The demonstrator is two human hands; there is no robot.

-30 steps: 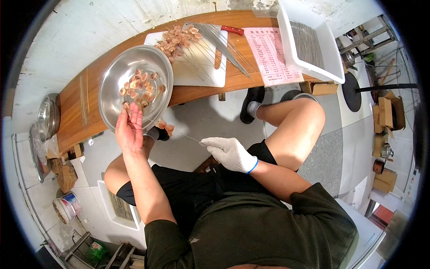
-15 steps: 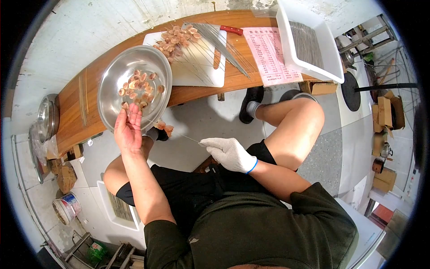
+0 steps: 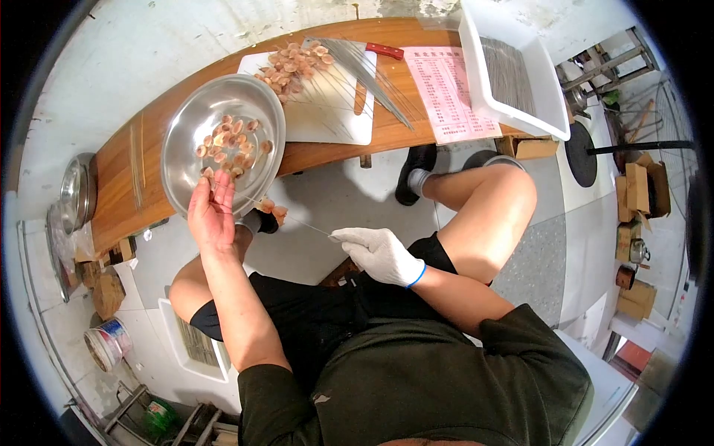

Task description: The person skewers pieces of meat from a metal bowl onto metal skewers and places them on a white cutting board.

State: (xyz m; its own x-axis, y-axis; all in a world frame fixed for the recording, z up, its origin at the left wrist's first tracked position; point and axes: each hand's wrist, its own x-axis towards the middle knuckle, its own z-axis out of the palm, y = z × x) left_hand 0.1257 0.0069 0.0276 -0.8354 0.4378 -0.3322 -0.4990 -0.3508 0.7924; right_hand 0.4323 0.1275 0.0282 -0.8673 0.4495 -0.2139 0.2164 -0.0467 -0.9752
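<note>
My bare left hand (image 3: 213, 217) is palm up at the near rim of a steel bowl (image 3: 178, 149), thumb and fingers drawn together around a small round pinkish-brown meat piece (image 3: 208, 172). Several similar pieces lie inside the bowl, which tilts toward me at the table's edge. In a white knit glove, my right hand (image 3: 378, 253) pinches a thin metal skewer (image 3: 306, 225) over my lap. Near its far end, the skewer carries a few threaded meat pieces (image 3: 274, 210). That end points toward my left hand; its tip is hard to make out.
Loaded skewers with meat pieces (image 3: 296, 65) lie on a white cutting board (image 3: 312, 123), beside bare skewers and a red-handled knife (image 3: 384, 50). Right of them are a pink printed sheet (image 3: 450, 97) and a white bin (image 3: 513, 117) of skewers. Another white bin (image 3: 212, 369) stands by my left leg.
Both hands, the skewer and the bowl stay almost exactly where they were. Only a slight shift of the camera view shows.
</note>
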